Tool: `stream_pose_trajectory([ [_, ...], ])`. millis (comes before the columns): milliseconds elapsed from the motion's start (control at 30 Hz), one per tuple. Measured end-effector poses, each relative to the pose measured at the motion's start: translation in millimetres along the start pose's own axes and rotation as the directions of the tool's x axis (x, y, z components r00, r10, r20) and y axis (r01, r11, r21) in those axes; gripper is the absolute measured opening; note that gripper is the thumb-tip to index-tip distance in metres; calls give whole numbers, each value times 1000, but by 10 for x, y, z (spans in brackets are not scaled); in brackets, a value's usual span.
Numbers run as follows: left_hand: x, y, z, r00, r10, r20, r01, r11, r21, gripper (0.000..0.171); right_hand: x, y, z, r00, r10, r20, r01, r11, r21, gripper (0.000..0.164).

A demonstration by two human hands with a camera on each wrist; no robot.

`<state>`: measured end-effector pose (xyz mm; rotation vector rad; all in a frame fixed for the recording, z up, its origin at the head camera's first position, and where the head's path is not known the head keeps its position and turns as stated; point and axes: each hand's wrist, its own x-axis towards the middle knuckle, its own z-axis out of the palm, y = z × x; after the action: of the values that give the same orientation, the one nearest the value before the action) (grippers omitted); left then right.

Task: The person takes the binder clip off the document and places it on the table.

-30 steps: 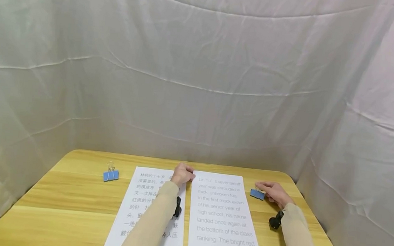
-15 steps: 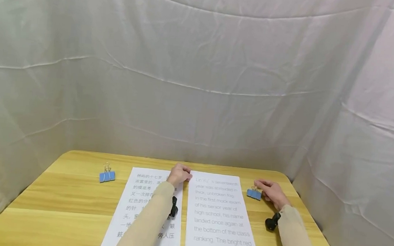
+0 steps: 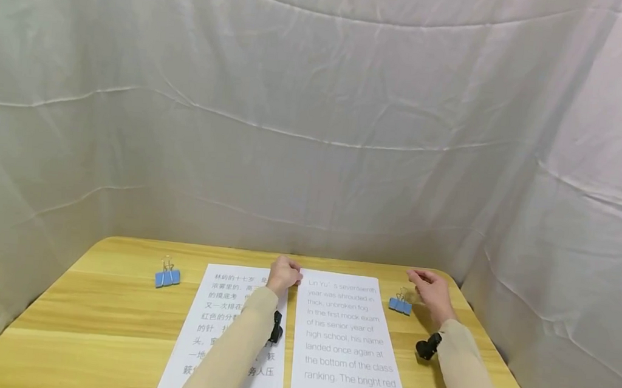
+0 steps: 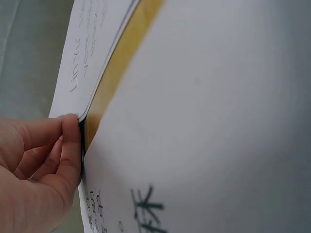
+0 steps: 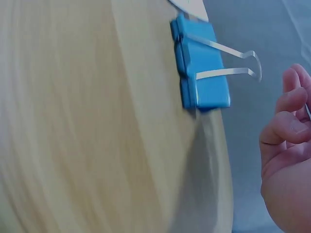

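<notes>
Two stacks of printed paper lie side by side: a left stack [image 3: 223, 333] with Chinese text and a right stack [image 3: 351, 343] with English text. My left hand [image 3: 284, 274] reaches across the left stack and pinches the top left corner of the right one; the left wrist view shows thumb and fingers [image 4: 71, 141] meeting at that corner. To the right of the English pages sits a blue binder clip [image 3: 400, 305], its wire handle pointing up and away. Just beyond it my right hand [image 3: 433, 292] hovers with loosely bent fingers, apart from the handle, seemingly holding nothing.
A second blue binder clip [image 3: 167, 278] rests on the far left of the wooden table [image 3: 88, 310]. Grey-white cloth [image 3: 316, 127] hangs behind and around the table. The table's right edge runs close beside my right arm.
My right hand was at the right binder clip's handle; it has drawn off, up and away from it. The clip stays put. My left hand keeps its place at the paper corner.
</notes>
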<state>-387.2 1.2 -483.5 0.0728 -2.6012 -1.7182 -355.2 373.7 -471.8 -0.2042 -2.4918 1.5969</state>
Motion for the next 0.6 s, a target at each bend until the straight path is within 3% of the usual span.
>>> stream_pose_trajectory([
  [267,-5,8,8,999,-34,-30,34,999,-2,21,-8,-173,213,995,-50,92,49,999,9,58],
  [600,-62,100,24,995,-36,-98,44,995,86,22,-41,-245,410,982,-62,178,63,998,-4,59],
])
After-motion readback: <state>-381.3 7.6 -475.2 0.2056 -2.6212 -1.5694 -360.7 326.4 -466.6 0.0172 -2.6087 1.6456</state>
